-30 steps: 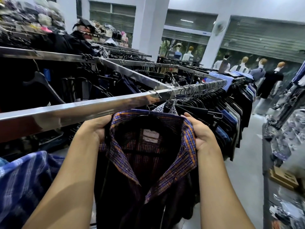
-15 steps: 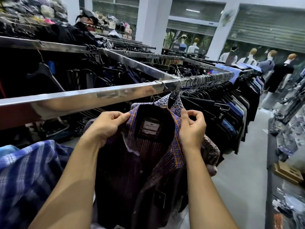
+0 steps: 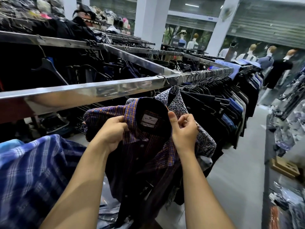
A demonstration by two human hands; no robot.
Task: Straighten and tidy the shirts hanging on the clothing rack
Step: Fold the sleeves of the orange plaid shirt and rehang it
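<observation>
**Desk:** Where was this taken?

**Photographer:** On a clothing shop floor. Grey concrete floor stretches right of the fingers. White pillars and grey roller shutters stand beyond them, and dressed mannequins line up far off to the right. A polished steel rail runs across just above the fingers, packed further along with dark shirts on black hangers.

**Desk:** And the shirt being tidied?

**Photographer:** A dark plaid shirt hangs at that rail between both hands. Its front faces the person, its collar is up by the rail, and its length runs straight down past the forearms. The white neck label sits between the hands. The left hand has its fingers curled round the collar's left side. The right hand pinches the right side between thumb and bent fingers. A leaf-print shirt hangs against it just behind the right fingers. A blue checked shirt lies well left of the left fingers.

**Desk:** What has changed?

**Photographer:** A second ago the hands held the collar spread wide and flat. Now they are closer together and the collar is folded down into a closed ring.
</observation>
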